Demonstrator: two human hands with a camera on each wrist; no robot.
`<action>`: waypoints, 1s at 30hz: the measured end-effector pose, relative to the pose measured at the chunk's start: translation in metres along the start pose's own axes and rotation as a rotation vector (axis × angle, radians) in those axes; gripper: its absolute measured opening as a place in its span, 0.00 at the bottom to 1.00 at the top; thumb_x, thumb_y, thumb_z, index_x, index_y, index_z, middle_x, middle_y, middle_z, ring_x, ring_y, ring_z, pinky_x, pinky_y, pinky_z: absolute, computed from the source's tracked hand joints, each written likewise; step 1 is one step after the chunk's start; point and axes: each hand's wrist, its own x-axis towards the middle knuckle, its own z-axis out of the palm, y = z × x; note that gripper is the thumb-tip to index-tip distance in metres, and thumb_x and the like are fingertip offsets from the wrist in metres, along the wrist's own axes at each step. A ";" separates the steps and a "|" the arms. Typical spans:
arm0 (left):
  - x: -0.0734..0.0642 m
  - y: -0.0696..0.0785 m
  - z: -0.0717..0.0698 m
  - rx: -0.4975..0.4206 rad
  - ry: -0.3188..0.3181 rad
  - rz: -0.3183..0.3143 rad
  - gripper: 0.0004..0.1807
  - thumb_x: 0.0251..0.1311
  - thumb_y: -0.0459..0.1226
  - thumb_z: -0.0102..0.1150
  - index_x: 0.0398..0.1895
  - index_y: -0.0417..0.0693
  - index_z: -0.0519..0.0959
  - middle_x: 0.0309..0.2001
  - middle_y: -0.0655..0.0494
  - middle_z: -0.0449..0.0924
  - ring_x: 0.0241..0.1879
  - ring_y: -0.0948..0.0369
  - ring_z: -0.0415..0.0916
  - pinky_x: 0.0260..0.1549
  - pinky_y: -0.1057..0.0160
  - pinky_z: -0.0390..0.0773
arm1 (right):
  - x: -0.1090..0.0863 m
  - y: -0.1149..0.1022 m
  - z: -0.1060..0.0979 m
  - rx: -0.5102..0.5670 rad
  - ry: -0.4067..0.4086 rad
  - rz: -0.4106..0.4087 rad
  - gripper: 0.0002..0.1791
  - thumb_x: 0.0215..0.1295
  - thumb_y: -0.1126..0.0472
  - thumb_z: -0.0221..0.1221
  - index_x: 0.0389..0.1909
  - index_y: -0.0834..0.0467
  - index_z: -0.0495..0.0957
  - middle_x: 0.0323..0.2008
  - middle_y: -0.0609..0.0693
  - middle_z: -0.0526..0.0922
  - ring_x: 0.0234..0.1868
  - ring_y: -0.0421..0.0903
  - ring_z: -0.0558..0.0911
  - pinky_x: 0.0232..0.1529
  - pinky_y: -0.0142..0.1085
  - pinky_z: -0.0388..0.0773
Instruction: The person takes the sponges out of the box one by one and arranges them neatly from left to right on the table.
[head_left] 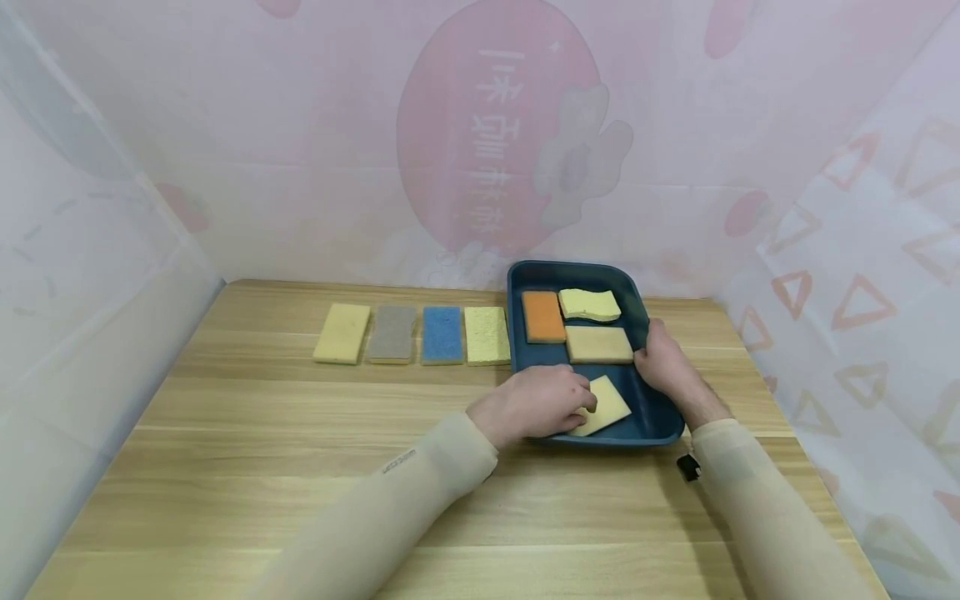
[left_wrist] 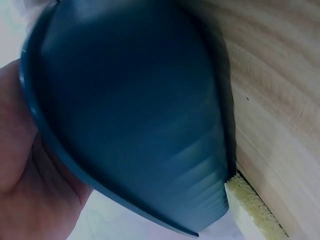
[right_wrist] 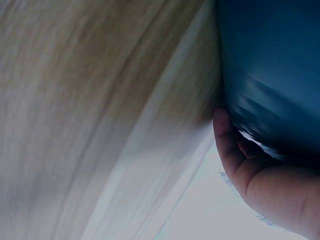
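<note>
My left hand (head_left: 543,400) reaches over the near left rim of a dark blue tray (head_left: 652,408). Its fingers are curled at the left side of a pale yellow sponge (head_left: 609,404), which lies askew in the tray's near part; they hide that side of it. The left wrist view shows the palm above the tray wall (left_wrist: 130,100), with the fingertips out of sight. On the tray's right side, my right hand (head_left: 663,358) grips the rim. In the right wrist view, fingers (right_wrist: 227,142) of that hand lie against the outer wall.
Farther back in the tray lie an orange sponge (head_left: 543,317), a wavy yellow sponge (head_left: 590,305) and a beige sponge (head_left: 600,344). Left of the tray, a yellow (head_left: 342,333), a grey (head_left: 392,333), a blue (head_left: 442,333) and a light yellow sponge (head_left: 487,335) form a row.
</note>
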 end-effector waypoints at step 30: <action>0.013 0.004 0.005 0.118 -0.093 -0.239 0.36 0.78 0.63 0.75 0.80 0.58 0.81 0.78 0.56 0.83 0.63 0.56 0.87 0.62 0.58 0.92 | 0.005 0.005 0.001 -0.022 -0.005 -0.004 0.41 0.82 0.63 0.51 0.87 0.77 0.50 0.74 0.84 0.77 0.71 0.76 0.85 0.71 0.71 0.85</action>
